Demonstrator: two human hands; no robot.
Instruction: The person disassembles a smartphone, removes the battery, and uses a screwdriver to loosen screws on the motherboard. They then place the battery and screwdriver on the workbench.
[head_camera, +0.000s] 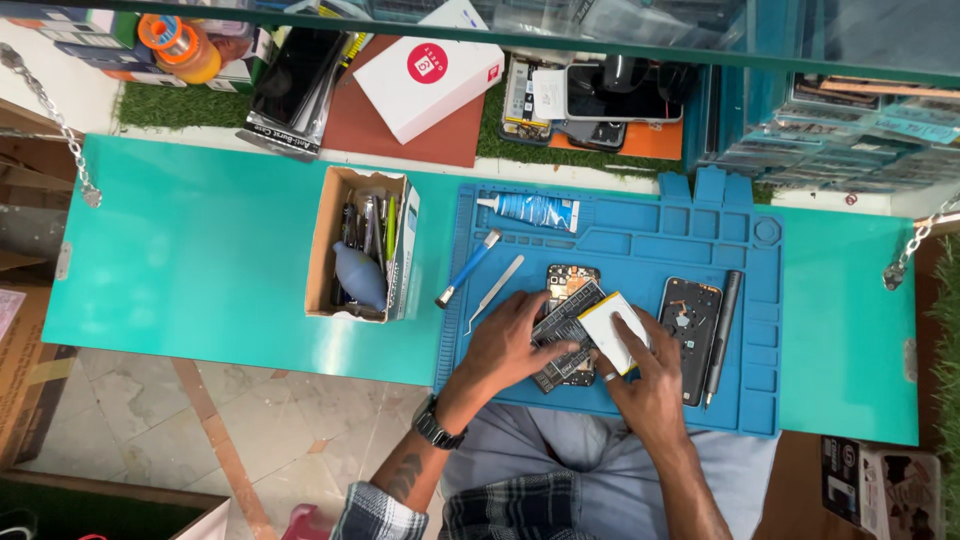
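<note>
Battery work is what our hands are at: the flat white rectangular battery pack with a yellow edge (612, 332) lies tilted over the opened black phone body with its bare circuit board (566, 325), near the front middle of the blue silicone repair mat (640, 245).

To do this well, we judge that the pack wants even, gentle pressure along its flat face, never a bend or a dig at one corner, while the other hand keeps the phone body from sliding on the mat. Any cable under the pack is hidden from us, so we would go slowly there.

Our left hand (512, 345) lies spread and fairly flat, fingers extended over the lower left part of the phone body, pressing on it rather than closing round it. Our right hand (645, 375) is also mostly open; its fingers rest on the white face of the pack, and we cannot tell whether the thumb hooks under the edge.

Just right of the pack lies a black phone back cover with round openings (690, 335), and beside that a slim black pen-shaped driver (722, 330). To the left on the mat lie silver tweezers (496, 290) and a blue-handled metal tool (468, 267); a white and blue glue tube (532, 210) rests near the mat's far edge. A brown cardboard box of tools (362, 245) stands apart on the turquoise worktop (200, 250).
</note>
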